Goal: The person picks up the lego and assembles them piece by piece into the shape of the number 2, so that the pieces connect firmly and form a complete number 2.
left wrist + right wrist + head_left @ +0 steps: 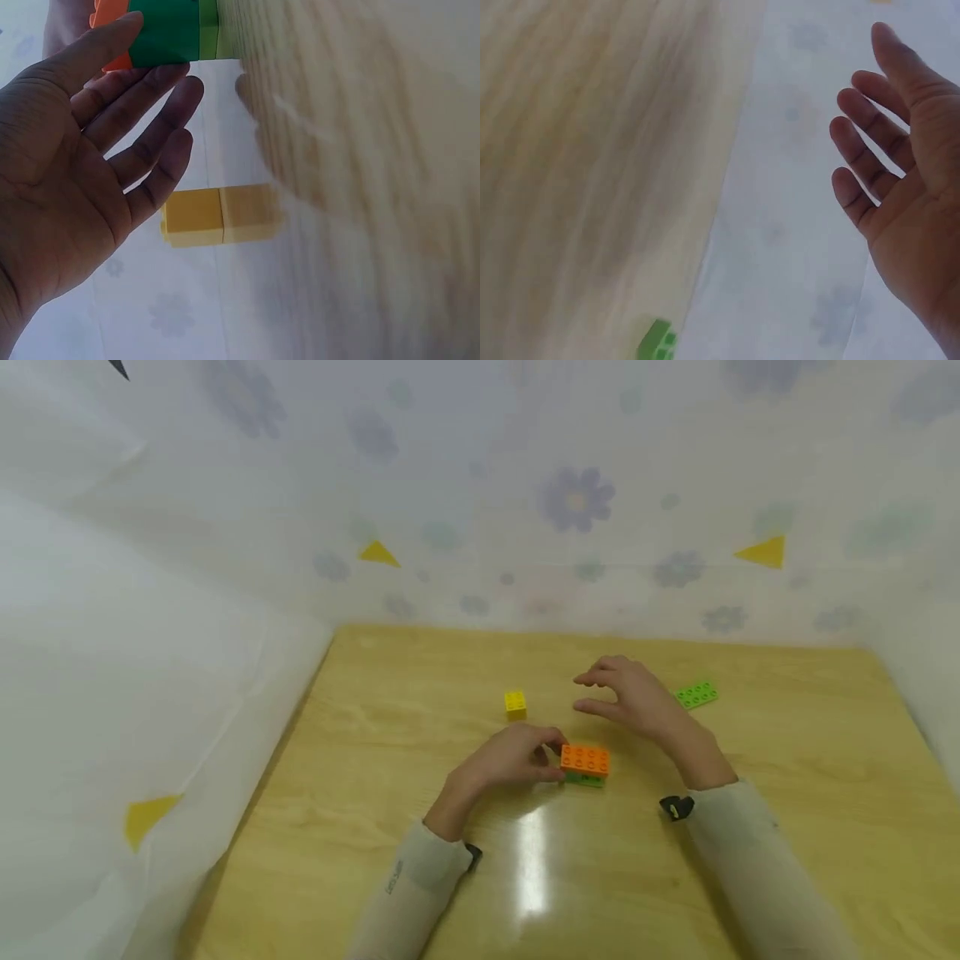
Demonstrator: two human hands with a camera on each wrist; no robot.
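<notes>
An orange brick (586, 758) tops a small stack, with a dark green brick (166, 31) under it and a light green layer (208, 30) at the bottom, against the table. My left hand (517, 757) holds the left end of this stack, its thumb lying on the dark green brick in the left wrist view. Above and to the right of the stack, my right hand (633, 697) hovers over the table with nothing in it, thumb and fingers apart. Behind the left hand stands a yellow brick (515, 705). A light green studded plate (697, 694) lies beyond the right hand.
The wooden table (360, 693) meets a pale flowered sheet (465, 510) at its back edge. White sheeting (112, 652) hangs along the left side. Yellow triangular pieces (763, 552) show on the sheets.
</notes>
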